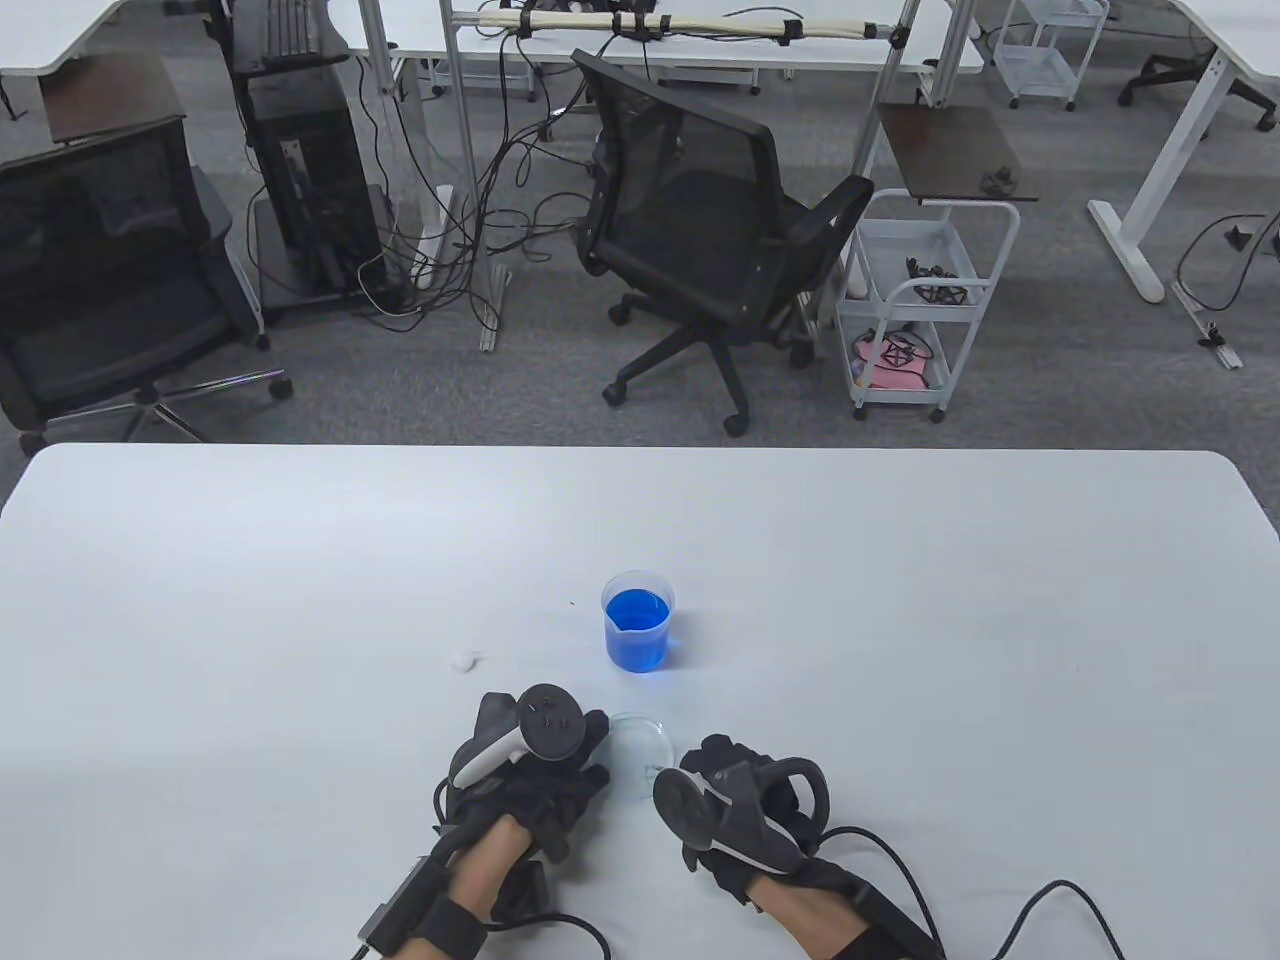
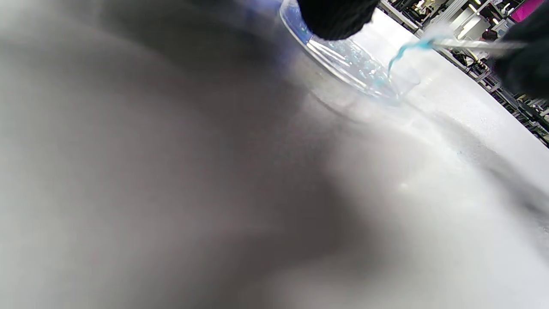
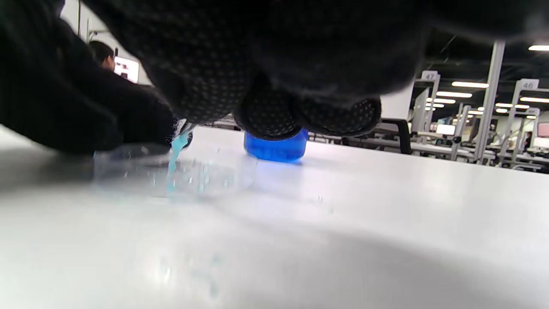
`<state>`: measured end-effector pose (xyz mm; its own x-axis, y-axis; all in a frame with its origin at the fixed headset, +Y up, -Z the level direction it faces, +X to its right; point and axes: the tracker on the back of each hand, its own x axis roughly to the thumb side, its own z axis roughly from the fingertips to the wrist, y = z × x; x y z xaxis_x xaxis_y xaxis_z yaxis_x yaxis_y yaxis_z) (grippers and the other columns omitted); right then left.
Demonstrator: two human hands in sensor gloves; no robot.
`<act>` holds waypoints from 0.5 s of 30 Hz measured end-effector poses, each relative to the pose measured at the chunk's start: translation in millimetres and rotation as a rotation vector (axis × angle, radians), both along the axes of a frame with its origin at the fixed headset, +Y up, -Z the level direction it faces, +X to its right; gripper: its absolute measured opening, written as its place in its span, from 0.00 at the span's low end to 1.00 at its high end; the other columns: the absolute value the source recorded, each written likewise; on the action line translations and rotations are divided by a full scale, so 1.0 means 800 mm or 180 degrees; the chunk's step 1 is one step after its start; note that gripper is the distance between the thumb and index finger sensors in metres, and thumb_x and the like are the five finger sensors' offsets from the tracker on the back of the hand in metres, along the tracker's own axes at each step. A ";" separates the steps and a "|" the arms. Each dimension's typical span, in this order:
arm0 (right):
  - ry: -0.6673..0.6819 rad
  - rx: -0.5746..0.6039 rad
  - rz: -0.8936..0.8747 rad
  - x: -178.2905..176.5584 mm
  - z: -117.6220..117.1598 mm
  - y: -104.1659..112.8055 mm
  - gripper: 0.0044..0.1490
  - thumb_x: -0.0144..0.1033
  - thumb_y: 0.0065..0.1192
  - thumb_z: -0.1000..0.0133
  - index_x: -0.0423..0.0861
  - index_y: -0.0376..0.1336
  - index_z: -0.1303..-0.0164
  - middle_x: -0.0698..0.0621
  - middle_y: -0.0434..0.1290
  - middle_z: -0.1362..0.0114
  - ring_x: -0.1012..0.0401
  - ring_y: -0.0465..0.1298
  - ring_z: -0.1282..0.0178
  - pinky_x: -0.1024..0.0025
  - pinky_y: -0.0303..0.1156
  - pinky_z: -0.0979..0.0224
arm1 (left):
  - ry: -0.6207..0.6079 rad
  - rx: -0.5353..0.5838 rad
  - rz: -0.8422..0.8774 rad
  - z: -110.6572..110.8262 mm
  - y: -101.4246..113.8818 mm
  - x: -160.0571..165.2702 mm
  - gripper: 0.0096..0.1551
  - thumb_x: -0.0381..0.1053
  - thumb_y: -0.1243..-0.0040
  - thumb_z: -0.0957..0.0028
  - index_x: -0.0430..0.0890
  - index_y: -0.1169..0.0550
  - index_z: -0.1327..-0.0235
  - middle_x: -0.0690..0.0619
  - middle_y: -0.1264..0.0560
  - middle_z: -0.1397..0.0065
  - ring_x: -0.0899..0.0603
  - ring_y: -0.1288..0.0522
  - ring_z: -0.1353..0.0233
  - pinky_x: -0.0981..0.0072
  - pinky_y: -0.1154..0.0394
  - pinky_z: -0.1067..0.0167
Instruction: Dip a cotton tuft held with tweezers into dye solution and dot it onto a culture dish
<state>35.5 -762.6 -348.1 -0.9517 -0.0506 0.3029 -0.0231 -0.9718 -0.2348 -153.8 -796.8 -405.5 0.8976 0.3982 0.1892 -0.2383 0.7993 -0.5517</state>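
Observation:
A clear culture dish (image 1: 640, 748) lies on the white table (image 1: 900, 600) between my hands. My left hand (image 1: 596, 748) holds its left rim; one fingertip (image 2: 334, 17) sits on the edge of the dish (image 2: 343, 60). My right hand (image 1: 692, 768) grips metal tweezers (image 2: 472, 43) that pinch a blue-stained cotton tuft (image 2: 403, 49). The tuft (image 3: 176, 150) hangs as a thin strand, and its end touches the inside of the dish (image 3: 206, 178), where small blue droplets show. The beaker of blue dye (image 1: 638, 620) stands just beyond the dish.
A small white cotton ball (image 1: 462, 660) lies on the table to the left of the beaker (image 3: 276, 148). Glove cables (image 1: 1000, 900) trail off the near edge. Office chairs and a cart stand on the floor past the table's far edge.

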 end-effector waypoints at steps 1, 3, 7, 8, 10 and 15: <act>-0.0001 -0.0036 0.0042 -0.002 -0.002 -0.005 0.26 0.39 0.77 0.65 0.32 0.84 0.71 0.35 0.85 0.57 0.62 0.82 0.77 0.70 0.81 0.79 | 0.0000 0.0000 0.0000 0.000 0.000 0.000 0.38 0.52 0.51 0.32 0.51 0.53 0.16 0.34 0.64 0.12 0.25 0.66 0.19 0.20 0.65 0.32; -0.0003 -0.0062 0.0089 -0.002 -0.004 -0.010 0.26 0.39 0.77 0.65 0.32 0.84 0.71 0.35 0.85 0.57 0.62 0.82 0.77 0.70 0.81 0.79 | -0.0004 0.0001 -0.0001 0.000 0.000 0.000 0.38 0.52 0.51 0.33 0.51 0.53 0.16 0.34 0.64 0.12 0.25 0.66 0.19 0.20 0.65 0.32; -0.0032 -0.0068 0.0065 0.001 -0.005 -0.010 0.26 0.39 0.77 0.65 0.32 0.84 0.71 0.35 0.85 0.57 0.62 0.82 0.77 0.70 0.81 0.79 | -0.0006 0.0002 0.0000 0.000 0.000 0.000 0.38 0.52 0.51 0.32 0.51 0.54 0.16 0.34 0.64 0.12 0.25 0.66 0.19 0.20 0.65 0.32; -0.0033 -0.0053 0.0044 0.002 -0.004 -0.008 0.26 0.39 0.77 0.65 0.32 0.84 0.71 0.35 0.85 0.57 0.62 0.82 0.77 0.70 0.81 0.79 | -0.0005 0.0000 0.0004 0.000 0.000 0.000 0.38 0.52 0.51 0.32 0.51 0.54 0.16 0.34 0.64 0.12 0.25 0.67 0.19 0.20 0.65 0.32; -0.0033 0.0004 -0.0044 0.004 -0.002 0.002 0.26 0.39 0.77 0.65 0.32 0.84 0.72 0.35 0.85 0.57 0.62 0.82 0.77 0.70 0.81 0.79 | -0.0007 0.0000 0.0006 0.000 0.000 0.000 0.38 0.52 0.51 0.32 0.51 0.53 0.16 0.34 0.64 0.12 0.25 0.67 0.19 0.20 0.65 0.33; -0.0002 0.0177 -0.0293 0.007 0.007 0.026 0.26 0.39 0.77 0.65 0.32 0.84 0.71 0.35 0.85 0.57 0.62 0.82 0.77 0.70 0.81 0.79 | -0.0005 0.0000 0.0002 0.000 0.000 0.001 0.38 0.52 0.51 0.33 0.51 0.54 0.16 0.34 0.64 0.12 0.25 0.67 0.19 0.20 0.65 0.32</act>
<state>41.4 -741.7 -342.2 -0.9533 0.0205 0.3013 -0.1116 -0.9510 -0.2885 -153.3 -796.9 -405.8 0.8970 0.3987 0.1907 -0.2379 0.7992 -0.5520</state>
